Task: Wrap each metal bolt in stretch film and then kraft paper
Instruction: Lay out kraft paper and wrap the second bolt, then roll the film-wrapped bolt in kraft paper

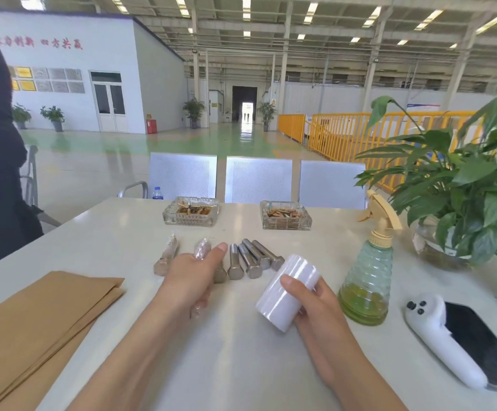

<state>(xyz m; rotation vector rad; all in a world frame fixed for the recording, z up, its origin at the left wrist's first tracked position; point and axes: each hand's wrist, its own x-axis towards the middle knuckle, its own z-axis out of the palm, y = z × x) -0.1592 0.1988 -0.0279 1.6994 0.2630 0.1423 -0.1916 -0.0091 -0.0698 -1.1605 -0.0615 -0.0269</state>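
On the pale grey table [241,351], the left hand [192,275] gripped a film-wrapped metal bolt [202,249], its fingers curled round the shaft so that the wrapped tip stuck out past them. The right hand [315,307] clasped a white roll of stretch film [287,292], tilted, thumb on top and fingers beneath. Another film-wrapped bolt [166,258] lay just left of the left hand, a row of bare steel hex bolts [250,259] lay between the hands, and folded sheets of brown kraft paper [39,327] lay at the near left.
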